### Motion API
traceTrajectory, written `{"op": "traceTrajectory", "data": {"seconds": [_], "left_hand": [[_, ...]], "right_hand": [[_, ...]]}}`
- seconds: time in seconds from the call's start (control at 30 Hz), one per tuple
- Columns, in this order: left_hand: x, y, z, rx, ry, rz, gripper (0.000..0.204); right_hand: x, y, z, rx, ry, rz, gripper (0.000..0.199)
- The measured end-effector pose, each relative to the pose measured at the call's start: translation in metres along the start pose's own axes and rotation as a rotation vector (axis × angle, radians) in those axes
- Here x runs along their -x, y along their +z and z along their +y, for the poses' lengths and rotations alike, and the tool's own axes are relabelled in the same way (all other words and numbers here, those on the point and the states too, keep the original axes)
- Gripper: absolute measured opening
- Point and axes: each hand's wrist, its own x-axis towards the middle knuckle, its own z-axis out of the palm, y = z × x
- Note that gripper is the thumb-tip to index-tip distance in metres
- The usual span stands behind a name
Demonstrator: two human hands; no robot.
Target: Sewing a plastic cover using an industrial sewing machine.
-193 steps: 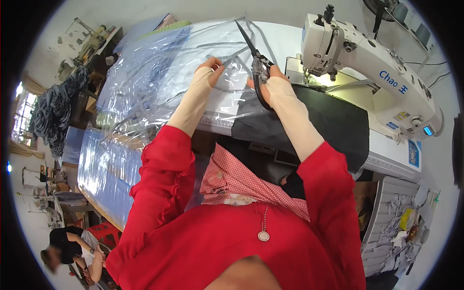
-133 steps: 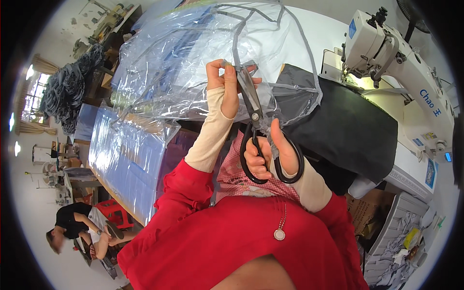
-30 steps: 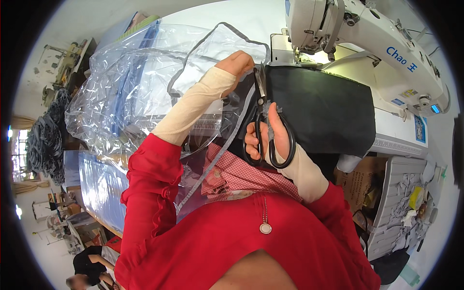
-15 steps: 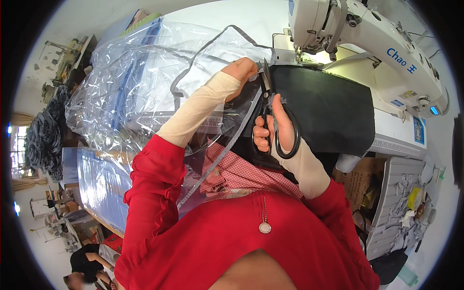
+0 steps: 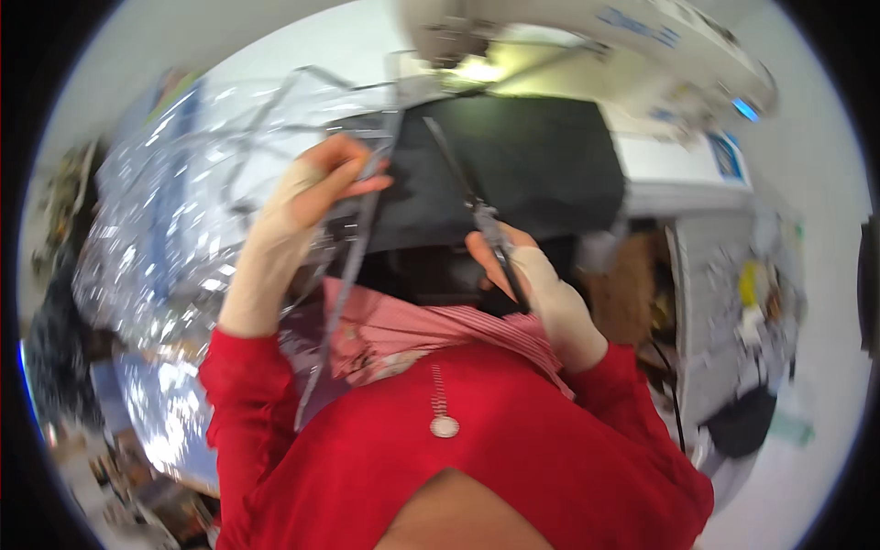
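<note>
My left hand (image 5: 341,172) is at the grey-bound edge of a large clear plastic sheet (image 5: 137,247), thumb and forefinger closed on the strip. The grey binding (image 5: 353,257) runs from those fingers down toward my lap. Black-handled scissors (image 5: 451,163) are gripped in my right hand (image 5: 513,261), blades pointing up and to the left, apart from the sheet's edge. Under the blades lies a dark, flat piece of material (image 5: 522,160) on the sewing table. Motion blur smears the fingers and blades.
A white sewing machine (image 5: 550,23) with a lit needle area stands at the far side. On the right, a grey tray (image 5: 710,293) holds scraps. A cardboard box (image 5: 623,284) sits below the table edge. Dark bundled material (image 5: 60,339) hangs at the left.
The scissors have come away from the plastic's edge and are lower. My left hand has shifted down along the bound edge, away from the machine. The whole view has swung.
</note>
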Motion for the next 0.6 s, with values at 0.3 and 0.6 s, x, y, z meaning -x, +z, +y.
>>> {"op": "traceTrajectory", "data": {"seconds": [0.3, 0.6], "left_hand": [[-0.001, 0.123, 0.013, 0.030, -0.270, -0.357, 0.010], [-0.089, 0.368, 0.030, 0.481, -0.249, -0.678, 0.058]], "right_hand": [[0.065, -0.119, -0.044, -0.175, -0.656, 0.668, 0.027], [0.150, -0.212, -0.037, 0.199, -0.768, 1.314, 0.033]]}}
